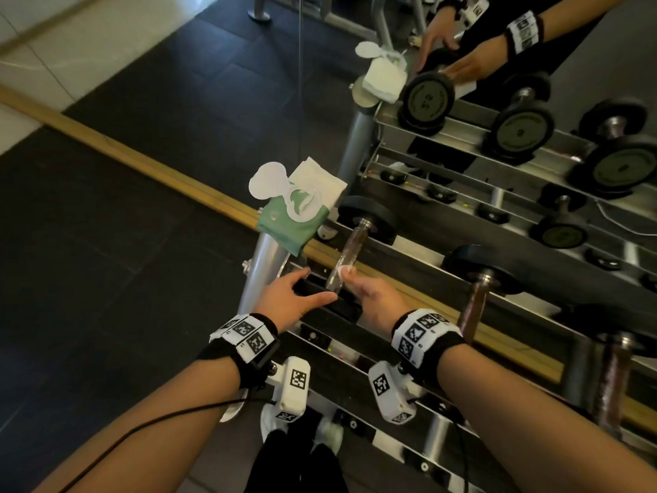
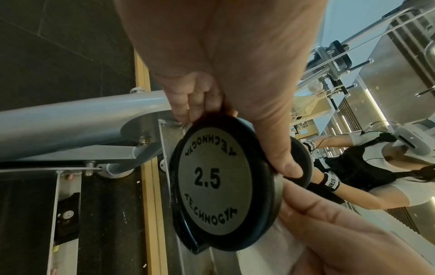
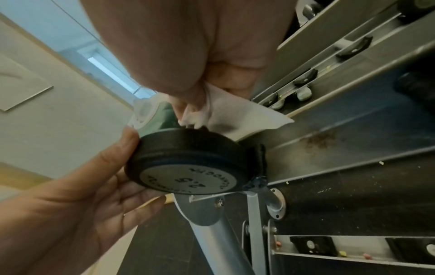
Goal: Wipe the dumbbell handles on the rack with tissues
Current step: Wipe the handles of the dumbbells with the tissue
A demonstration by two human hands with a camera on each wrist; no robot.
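Observation:
The leftmost dumbbell [image 1: 352,249] lies on the rack's top rail, its end plate [image 2: 216,178] marked 2.5. My left hand [image 1: 295,297] grips the rim of that near plate [image 3: 188,152] between thumb and fingers. My right hand [image 1: 369,297] pinches a white tissue [image 1: 344,271] against the lower part of the worn metal handle. In the right wrist view the tissue [image 3: 235,115] hangs crumpled from my fingers just behind the plate. A green tissue pack [image 1: 288,222], its lid open and a sheet sticking out, sits on top of the rack's left post [image 1: 261,265].
Two more dumbbells [image 1: 476,304] [image 1: 611,378] with rusty handles lie to the right on the same rail. A mirror [image 1: 533,65] behind the rack repeats the hands, pack and weights. Lower rack tiers [image 1: 391,354] run below my wrists. Dark rubber floor [image 1: 106,279] spreads left.

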